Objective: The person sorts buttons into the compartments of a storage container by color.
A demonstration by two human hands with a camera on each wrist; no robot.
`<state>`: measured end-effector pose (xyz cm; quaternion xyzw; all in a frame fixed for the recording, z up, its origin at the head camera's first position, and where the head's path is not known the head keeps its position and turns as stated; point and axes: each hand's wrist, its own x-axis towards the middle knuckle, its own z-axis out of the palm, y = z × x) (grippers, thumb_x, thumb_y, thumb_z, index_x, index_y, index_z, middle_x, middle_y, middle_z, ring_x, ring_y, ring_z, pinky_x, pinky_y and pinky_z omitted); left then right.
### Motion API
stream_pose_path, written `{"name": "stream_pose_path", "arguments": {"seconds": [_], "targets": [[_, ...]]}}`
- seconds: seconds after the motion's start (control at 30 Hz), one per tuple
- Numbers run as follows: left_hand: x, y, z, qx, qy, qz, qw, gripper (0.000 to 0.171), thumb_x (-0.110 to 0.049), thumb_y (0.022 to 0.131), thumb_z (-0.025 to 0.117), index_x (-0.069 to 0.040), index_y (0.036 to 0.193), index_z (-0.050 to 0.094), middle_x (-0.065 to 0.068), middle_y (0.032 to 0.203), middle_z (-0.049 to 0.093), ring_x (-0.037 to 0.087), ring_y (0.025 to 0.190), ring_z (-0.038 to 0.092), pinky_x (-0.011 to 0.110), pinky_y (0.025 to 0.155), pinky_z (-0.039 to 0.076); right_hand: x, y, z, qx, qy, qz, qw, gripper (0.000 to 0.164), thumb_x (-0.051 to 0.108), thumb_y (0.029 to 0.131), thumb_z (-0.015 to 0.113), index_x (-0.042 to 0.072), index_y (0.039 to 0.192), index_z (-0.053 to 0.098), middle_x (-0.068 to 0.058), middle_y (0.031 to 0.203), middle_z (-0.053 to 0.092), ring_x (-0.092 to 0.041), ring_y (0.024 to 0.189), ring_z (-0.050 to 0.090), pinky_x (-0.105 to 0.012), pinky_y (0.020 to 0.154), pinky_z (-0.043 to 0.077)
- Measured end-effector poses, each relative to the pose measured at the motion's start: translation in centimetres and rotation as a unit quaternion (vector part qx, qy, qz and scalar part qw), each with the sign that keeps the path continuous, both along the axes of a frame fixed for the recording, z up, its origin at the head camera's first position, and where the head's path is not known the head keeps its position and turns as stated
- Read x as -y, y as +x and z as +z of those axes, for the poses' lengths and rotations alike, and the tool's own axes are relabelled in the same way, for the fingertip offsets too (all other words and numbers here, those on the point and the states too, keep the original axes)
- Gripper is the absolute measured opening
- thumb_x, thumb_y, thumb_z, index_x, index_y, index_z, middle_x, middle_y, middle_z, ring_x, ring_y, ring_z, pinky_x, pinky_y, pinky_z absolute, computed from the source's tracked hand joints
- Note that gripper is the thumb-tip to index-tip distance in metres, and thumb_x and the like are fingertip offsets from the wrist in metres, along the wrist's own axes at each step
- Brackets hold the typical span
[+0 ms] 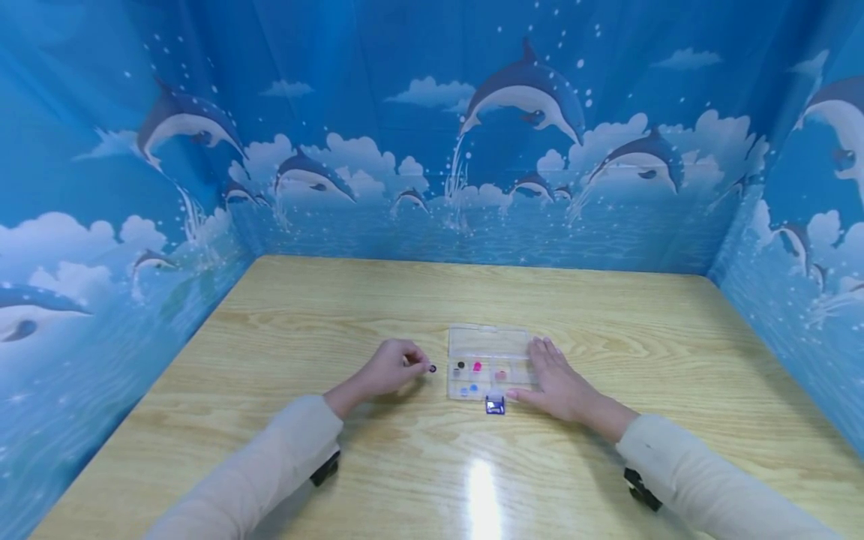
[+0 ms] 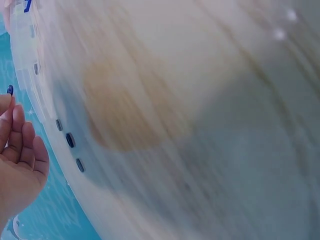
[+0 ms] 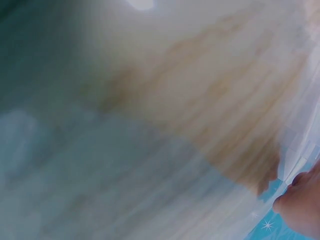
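Between thumb and fingertip my left hand point(image 1: 394, 367) pinches a small dark round button point(image 1: 433, 368), just left of a clear plastic compartment box point(image 1: 469, 396). The left wrist view shows this button point(image 2: 10, 90) at the fingertips. The box lies with its clear lid point(image 1: 489, 341) folded back. Inside it sit a black button point(image 1: 461, 365), a pink one point(image 1: 477, 367), a reddish one point(image 1: 501, 375) and blue ones point(image 1: 474, 388). My right hand point(image 1: 560, 386) rests on the box's right side, fingers straight, thumb by the front edge.
A blue latch-like piece point(image 1: 495, 405) is at the box's front edge. Several small dark discs, one of them point(image 2: 70, 140) larger looking, lie on the table in the left wrist view. The wooden table point(image 1: 405, 480) is backed by a dolphin-print curtain point(image 1: 405, 150).
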<state>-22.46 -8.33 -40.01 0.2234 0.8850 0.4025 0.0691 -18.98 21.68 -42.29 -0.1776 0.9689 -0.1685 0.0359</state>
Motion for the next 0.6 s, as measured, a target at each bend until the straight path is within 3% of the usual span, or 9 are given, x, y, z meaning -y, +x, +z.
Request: {"name": "stream_pose_path", "arguments": {"seconds": [0.6], "targets": [[-2.6,0.0,0.4,0.011,0.004,-0.001,0.9999,0.006,-0.011,0.083,0.065,-0.006,0.083,0.068,0.003,0.080,0.066,0.009,0.073,0.055,0.018,0.065,0.047,0.1,0.0,0.1,0.002,-0.001,0.000,1.000,0.095,0.056,0.087,0.051,-0.015,0.140,0.015,-0.032,0.149,0.013,-0.047,0.139,0.008,-0.054,0.113,0.012]]}}
